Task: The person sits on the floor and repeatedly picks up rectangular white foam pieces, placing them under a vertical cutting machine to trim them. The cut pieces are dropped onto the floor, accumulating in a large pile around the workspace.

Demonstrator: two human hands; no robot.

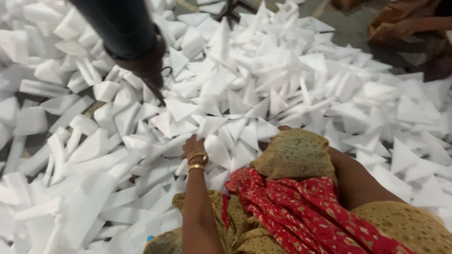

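A deep pile of white foam offcuts (263,80), mostly triangles and strips, covers the floor in front of me. My left hand (192,145), with gold bangles on the wrist, reaches into the pile, its fingers curled on a white foam piece (212,148). My right arm runs forward behind a fold of mustard cloth (294,153). Only a sliver of my right hand (283,128) shows at the edge of the foam; the rest is buried, so its grip is hidden. A red patterned scarf (301,202) lies across my lap.
Another person's arm in a black sleeve (120,26) comes down from the upper left, the hand (151,70) just above the foam. A second person's arm (409,26) shows at the top right, beside bare grey floor (348,28).
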